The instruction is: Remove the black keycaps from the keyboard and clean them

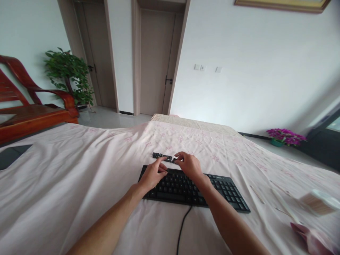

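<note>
A black keyboard point(170, 186) lies on the pale flowered cloth, its cable point(182, 226) running toward me. Just beyond its far edge, loose black keycaps point(158, 155) stand in a short double row. My left hand point(153, 174) is over the keyboard's far left part, index finger stretched out to the row and thumb apart, with nothing seen in it. At the right end of the row, my right hand point(190, 165) has its thumb and fingertips closed around a dark keycap point(174, 160). That keycap is partly hidden by the fingers.
To the right lie thin sticks point(257, 194), a clear tub of cotton swabs point(318, 202) and a crumpled pink wrapper point(309, 235). A dark flat object point(13, 156) rests at the left. Beyond are a wooden chair point(39, 109) and a potted plant point(69, 76).
</note>
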`<state>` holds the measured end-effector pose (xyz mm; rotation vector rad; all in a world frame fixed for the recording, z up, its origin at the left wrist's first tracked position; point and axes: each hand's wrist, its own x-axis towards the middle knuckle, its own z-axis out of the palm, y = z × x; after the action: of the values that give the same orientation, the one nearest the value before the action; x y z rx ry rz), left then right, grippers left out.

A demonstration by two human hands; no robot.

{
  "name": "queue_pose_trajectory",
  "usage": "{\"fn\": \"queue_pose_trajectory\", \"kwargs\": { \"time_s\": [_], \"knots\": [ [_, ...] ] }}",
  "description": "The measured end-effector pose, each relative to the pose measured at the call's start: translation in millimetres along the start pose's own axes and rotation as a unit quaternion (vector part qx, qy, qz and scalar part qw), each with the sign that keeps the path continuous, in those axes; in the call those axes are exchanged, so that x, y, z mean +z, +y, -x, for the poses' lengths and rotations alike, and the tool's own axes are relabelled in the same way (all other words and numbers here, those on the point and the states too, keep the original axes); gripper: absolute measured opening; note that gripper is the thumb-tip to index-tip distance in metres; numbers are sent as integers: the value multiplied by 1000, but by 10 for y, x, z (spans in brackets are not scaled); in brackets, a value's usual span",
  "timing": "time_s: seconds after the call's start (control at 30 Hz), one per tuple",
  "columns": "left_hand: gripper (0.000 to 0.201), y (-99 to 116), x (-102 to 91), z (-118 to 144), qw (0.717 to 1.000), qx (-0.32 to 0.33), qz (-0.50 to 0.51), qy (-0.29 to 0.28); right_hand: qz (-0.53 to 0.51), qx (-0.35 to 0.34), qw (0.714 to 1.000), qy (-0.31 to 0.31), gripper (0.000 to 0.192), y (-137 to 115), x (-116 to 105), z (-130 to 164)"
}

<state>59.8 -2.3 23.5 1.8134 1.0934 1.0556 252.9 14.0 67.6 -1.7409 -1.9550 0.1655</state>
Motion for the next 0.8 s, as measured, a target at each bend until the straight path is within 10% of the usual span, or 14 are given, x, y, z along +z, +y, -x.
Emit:
{"fn": "queue_pose_trajectory", "kwargs": {
  "time_s": [0.8],
  "knots": [
    [49, 11, -16, -9, 999, 8, -41, -17, 61, 92, 988, -112, 22, 269, 318, -552]
  ]
}}
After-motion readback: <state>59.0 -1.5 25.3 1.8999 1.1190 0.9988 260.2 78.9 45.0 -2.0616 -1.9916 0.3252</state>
